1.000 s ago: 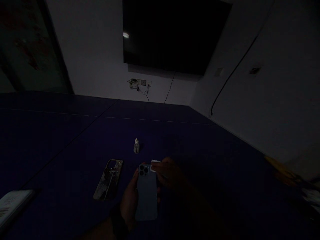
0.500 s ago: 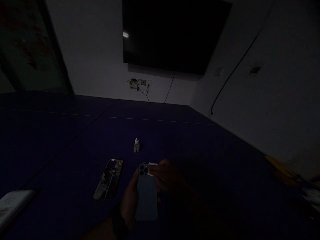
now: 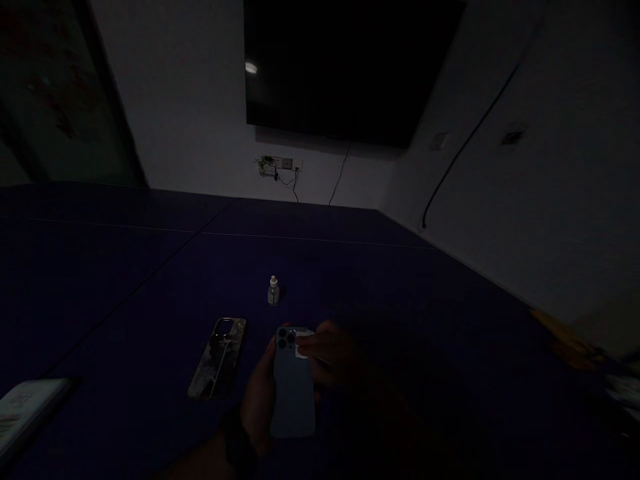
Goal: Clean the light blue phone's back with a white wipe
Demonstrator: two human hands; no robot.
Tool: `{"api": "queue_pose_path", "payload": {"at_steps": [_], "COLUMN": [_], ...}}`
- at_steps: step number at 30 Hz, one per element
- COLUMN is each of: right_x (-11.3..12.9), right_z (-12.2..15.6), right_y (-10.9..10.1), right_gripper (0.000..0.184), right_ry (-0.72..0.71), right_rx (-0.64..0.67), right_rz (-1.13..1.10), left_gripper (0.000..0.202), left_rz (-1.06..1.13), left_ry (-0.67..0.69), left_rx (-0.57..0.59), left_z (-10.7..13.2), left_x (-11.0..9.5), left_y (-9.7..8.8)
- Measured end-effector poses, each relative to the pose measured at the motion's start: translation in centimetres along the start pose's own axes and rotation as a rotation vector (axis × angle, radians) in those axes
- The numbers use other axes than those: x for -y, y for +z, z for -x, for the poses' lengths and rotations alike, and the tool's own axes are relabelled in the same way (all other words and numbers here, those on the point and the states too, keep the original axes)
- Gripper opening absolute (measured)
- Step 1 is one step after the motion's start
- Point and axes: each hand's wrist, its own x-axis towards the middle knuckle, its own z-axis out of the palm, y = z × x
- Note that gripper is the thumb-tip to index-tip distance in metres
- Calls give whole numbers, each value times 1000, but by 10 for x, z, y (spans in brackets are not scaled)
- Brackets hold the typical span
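Our left hand (image 3: 259, 400) grips a blue phone (image 3: 293, 383) narrowly above the table (image 3: 125, 287); our right hand (image 3: 325, 350) covers a white wipe (image 3: 302, 351) on its back, pinching or pressing, we cannot tell. A slip could hit the patterned case (image 3: 217, 358) just beside; open table lies rightward.

**Background items, dim room**

Small dropper bottle (image 3: 273, 291) upright on dark blue table (image 3: 125, 280). Patterned phone case (image 3: 218, 358) flat, down-left of bottle. White flat item (image 3: 30, 413) at lower left edge. Black wall-mounted TV (image 3: 345, 60) above, socket panel (image 3: 280, 165) with wires below it. Black cable (image 3: 470, 147) along right wall. Yellow item (image 3: 565, 343) at right, too dark to tell.
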Motion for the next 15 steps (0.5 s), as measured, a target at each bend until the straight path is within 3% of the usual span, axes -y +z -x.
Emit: {"api": "queue_pose_path", "payload": {"at_steps": [6, 10, 15], "right_x": [-5, 1, -1], "right_z": [2, -6, -1], "right_y": [-11, -2, -4], "right_gripper": [30, 31, 25], "right_ry": [62, 25, -20], "right_rx": [-53, -41, -74], "right_rz": [26, 25, -61], "left_gripper": [71, 61, 52], "left_rz": [-65, -48, -26], "left_ry": [-117, -57, -46], "left_rx": [-1, -32, 34], "left_z": [5, 1, -3], "left_x": [-3, 0, 1], "left_y": [4, 0, -7]}}
